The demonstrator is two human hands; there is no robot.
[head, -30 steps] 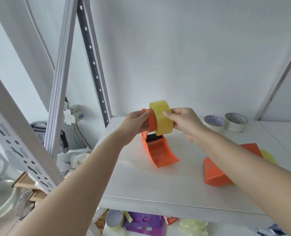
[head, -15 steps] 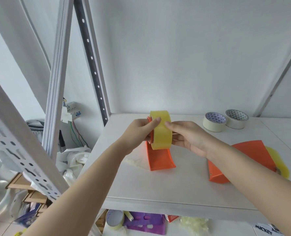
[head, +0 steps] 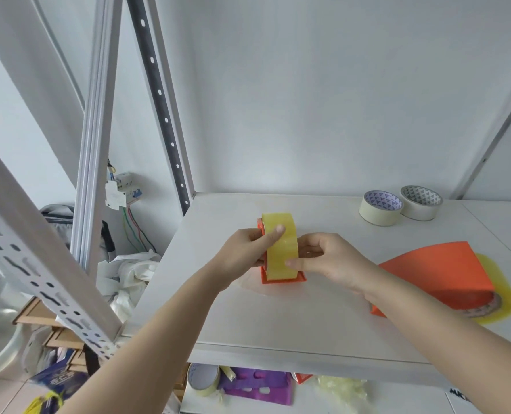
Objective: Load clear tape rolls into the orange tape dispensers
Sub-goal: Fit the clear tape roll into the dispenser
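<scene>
Left hand point(head: 245, 252) fingers grip tape roll point(head: 279, 246) | roll seated upright in orange dispenser point(head: 281, 277), now lowered onto shelf point(head: 278, 324) | right hand point(head: 327, 261) fingers pinch roll's side | second dispenser point(head: 445, 270) covers another roll, right.

Tape roll point(head: 280, 246): translucent yellow
Dispensers point(head: 282, 279) point(head: 439, 270): orange
Two far rolls point(head: 381, 207) point(head: 421, 202): cream — triangle-patterned cores
Shelf point(head: 278, 318): white

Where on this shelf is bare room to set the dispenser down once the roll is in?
The shelf is bare along its front edge, below both hands, and at the back between the left post and the two masking tape rolls. The right side is crowded: the second orange dispenser lies there with a yellowish roll behind it.
</scene>
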